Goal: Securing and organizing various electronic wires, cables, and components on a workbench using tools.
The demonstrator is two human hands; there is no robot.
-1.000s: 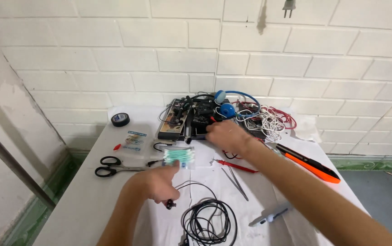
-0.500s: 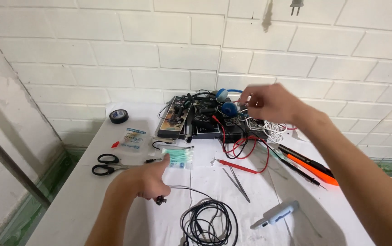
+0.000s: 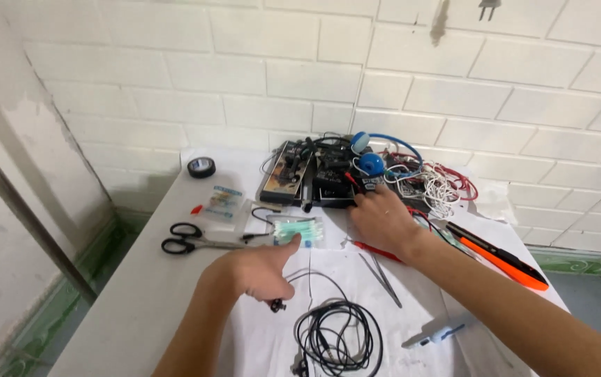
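1. White brick wall (image 3: pixel 314 77) backs your table (image 3: pixel 140 293), which is spread with white paper and crowded with small parts.
2. Your left hand (image 3: pixel 258 269) rests low on the paper with the thumb stuck out toward a clear bag of cotton swabs (image 3: pixel 299 229); the other fingers are curled in narrow, and you cannot tell from here whether they grip anything.
3. A small black plug (image 3: pixel 276 305) lies just under that hand, at the end of a thin wire running into a coil of black cable (image 3: pixel 339 338) near the front edge.
4. Your right hand (image 3: pixel 384 220) reaches to the back of the table, fingers spread loosely and laid flat on a pile of black circuit boards (image 3: pixel 314 174); it grasps nothing that shows.
5. Around that pile sit blue headphones (image 3: pixel 370 164) and a tangle of red and white wires (image 3: pixel 440 185), which crowd the right hand's reach.
6. Tweezers (image 3: pixel 383 276) lie between your two arms, and a red-handled tool (image 3: pixel 374 250) lies partly under the right wrist.
7. An orange and black tool (image 3: pixel 503 258) lies beside your right forearm.
8. Off to the left are black scissors (image 3: pixel 185 237), a roll of black tape (image 3: pixel 201 167) and a small clear packet (image 3: pixel 222 202), well apart from both hands.
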